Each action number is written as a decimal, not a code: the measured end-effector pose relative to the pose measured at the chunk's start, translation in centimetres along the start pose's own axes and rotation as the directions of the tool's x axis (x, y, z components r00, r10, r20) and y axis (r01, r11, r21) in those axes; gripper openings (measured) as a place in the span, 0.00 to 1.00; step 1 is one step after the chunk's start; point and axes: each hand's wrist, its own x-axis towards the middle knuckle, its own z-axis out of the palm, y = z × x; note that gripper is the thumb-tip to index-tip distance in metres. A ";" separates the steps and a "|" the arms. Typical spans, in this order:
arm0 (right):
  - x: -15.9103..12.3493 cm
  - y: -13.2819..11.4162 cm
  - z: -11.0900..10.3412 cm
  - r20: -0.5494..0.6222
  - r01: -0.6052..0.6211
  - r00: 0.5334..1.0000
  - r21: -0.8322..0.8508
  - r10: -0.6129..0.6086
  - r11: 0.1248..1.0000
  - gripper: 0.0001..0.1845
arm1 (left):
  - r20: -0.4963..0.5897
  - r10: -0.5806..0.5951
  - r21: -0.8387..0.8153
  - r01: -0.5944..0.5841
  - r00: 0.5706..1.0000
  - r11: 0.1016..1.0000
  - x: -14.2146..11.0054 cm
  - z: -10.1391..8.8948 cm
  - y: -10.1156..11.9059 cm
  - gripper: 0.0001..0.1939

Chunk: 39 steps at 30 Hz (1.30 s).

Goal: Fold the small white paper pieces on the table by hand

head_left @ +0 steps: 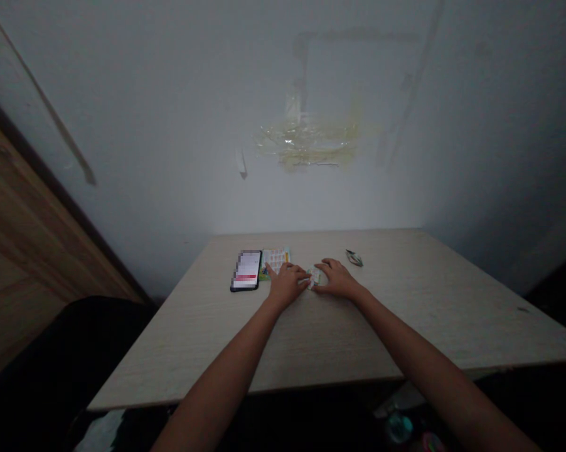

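A small printed card (314, 277) with green and other colours lies on the table between my two hands. The fingertips of my left hand (287, 282) press together at its left edge. My right hand (337, 279) curves round the right side, thumb near the lower edge and forefinger by the upper one. Both hands partly cover the card, so its full outline is hidden. Just beyond my left hand is a colourful printed sheet or booklet (276, 256), partly under the fingers.
A phone (246, 271) with a lit screen lies left of the booklet. A small crumpled wrapper-like piece (354, 258) rests behind my right hand. The pale wooden table (325, 345) meets a wall (170, 125) with old tape on it. Dark shapes flank the table.
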 end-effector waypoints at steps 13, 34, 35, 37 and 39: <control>0.5 1.4 0.4 -0.112 0.022 0.994 0.118 -0.009 0.993 0.22 | 0.006 -0.017 -0.045 0.017 1.000 0.999 0.0 -0.1 -0.1 0.13; 0.7 1.7 0.6 -0.182 0.035 0.983 0.223 0.007 0.974 0.16 | -0.029 -0.089 0.039 0.090 0.996 0.995 0.0 0.2 0.0 0.24; 0.7 1.7 0.6 -0.185 0.035 0.983 0.231 0.009 0.972 0.16 | -0.033 -0.088 0.034 0.089 0.996 0.995 0.0 0.2 0.0 0.24; 0.6 1.5 0.4 -0.194 0.043 0.981 0.250 0.006 0.967 0.18 | -0.039 -0.084 0.017 0.085 0.996 0.996 0.0 0.1 0.1 0.25; 0.5 1.4 0.3 -0.203 0.058 0.979 0.271 -0.002 0.961 0.20 | -0.048 -0.081 -0.001 0.081 0.996 0.997 0.0 0.0 0.1 0.25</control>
